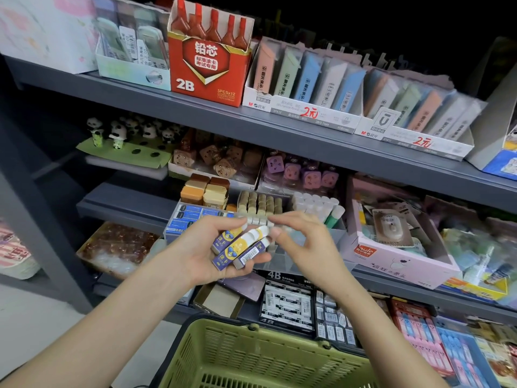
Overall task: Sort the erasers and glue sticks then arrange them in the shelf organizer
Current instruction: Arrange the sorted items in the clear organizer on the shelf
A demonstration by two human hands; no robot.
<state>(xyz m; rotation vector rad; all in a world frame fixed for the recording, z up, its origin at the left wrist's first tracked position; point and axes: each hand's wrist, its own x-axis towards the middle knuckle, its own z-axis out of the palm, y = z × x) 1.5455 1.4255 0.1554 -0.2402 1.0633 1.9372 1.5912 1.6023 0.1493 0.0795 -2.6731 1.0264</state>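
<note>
The left hand (207, 247) is curled around a little bunch of erasers (240, 247). They are blue, yellow and white, and it holds them up in front of the shelf. The right hand (305, 242) has its fingers bent and looks to be pinching the white end of the top one.

Right behind the hands is the clear organizer (288, 260). Some of the job looks done. Blue boxed erasers (190, 217) lie in rows in one slot, and glue sticks (316, 204) stand together in another, caps up. I think the bunch in the hand has no slot yet. A green basket (251, 359) waits below, and I can't see all of its inside.
</note>
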